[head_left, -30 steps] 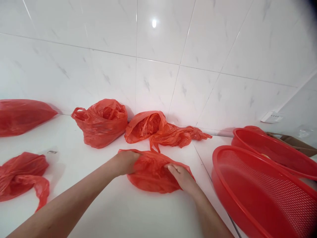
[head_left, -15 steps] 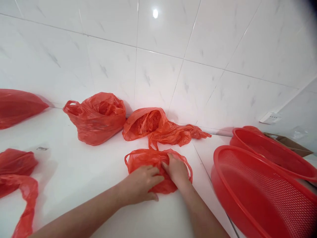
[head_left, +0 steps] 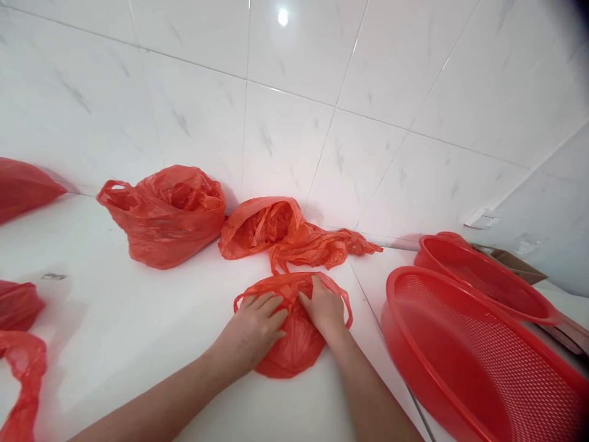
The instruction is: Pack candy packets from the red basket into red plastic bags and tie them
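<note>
A thin red plastic carrier bag (head_left: 292, 350) lies on the white tabletop in front of me, its mouth spread and its handle loops out to the sides. Over the left part of the bag rests my left hand (head_left: 253, 328), open, palm down, with bent fingers apart on the film. My right hand (head_left: 326, 310) reaches into the right side of the mouth, thumb and fingers apart, open against the bag. Behind it lies a crumpled red bag (head_left: 262, 230), touching or nearly touching its far rim. What is under both palms is hidden.
A fuller red bag (head_left: 175, 212) stands by the tiled wall (head_left: 285, 141). More red bags (head_left: 25, 190) are at the left edge. Two red plastic baskets (head_left: 427, 362) stand on the right, with a brown cardboard piece (head_left: 510, 264) behind and a wall socket (head_left: 482, 218) above.
My left hand has moved up and left onto the bag, and the bag's near side now bulges out further toward me. My right hand stays at the mouth. The view has shifted slightly right.
</note>
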Demonstrator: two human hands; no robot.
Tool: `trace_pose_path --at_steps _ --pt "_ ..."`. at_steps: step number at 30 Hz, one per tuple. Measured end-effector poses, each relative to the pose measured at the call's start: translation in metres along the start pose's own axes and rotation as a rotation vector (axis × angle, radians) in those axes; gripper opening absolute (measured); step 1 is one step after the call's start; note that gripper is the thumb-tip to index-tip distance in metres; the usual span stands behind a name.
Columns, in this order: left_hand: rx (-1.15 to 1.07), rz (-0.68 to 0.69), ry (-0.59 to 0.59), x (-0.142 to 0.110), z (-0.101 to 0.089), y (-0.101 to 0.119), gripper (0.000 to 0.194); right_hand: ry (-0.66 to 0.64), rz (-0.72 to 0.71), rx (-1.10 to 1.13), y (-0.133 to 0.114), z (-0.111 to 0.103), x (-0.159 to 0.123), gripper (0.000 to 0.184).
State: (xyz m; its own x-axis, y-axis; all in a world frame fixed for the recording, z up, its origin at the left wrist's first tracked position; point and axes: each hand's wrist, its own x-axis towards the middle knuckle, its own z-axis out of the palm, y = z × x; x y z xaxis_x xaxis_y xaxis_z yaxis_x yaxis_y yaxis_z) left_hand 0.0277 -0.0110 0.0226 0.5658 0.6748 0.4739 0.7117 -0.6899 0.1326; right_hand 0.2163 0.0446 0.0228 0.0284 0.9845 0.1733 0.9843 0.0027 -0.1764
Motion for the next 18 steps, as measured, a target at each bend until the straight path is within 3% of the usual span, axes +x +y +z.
trace_pose_path --at_steps 4,8,10,14,18 --pt "0.049 -0.169 -0.179 -0.006 0.010 -0.019 0.047 0.054 -0.106 0.045 -0.009 -0.007 -0.016 0.036" --pt "0.018 -0.237 -0.205 -0.009 0.016 -0.028 0.045 -0.042 -0.227 0.092 -0.017 -0.001 -0.021 0.028" --pt "0.029 -0.278 -0.195 -0.010 0.021 -0.032 0.045 -0.006 -0.249 0.104 -0.017 0.000 -0.023 0.027" --pt "0.043 -0.318 -0.173 -0.011 0.033 -0.043 0.043 0.250 -0.254 0.159 -0.006 -0.017 -0.047 0.026" --pt "-0.118 -0.334 -0.140 -0.011 0.035 -0.041 0.034 0.513 -0.279 0.203 0.021 -0.047 -0.102 0.027"
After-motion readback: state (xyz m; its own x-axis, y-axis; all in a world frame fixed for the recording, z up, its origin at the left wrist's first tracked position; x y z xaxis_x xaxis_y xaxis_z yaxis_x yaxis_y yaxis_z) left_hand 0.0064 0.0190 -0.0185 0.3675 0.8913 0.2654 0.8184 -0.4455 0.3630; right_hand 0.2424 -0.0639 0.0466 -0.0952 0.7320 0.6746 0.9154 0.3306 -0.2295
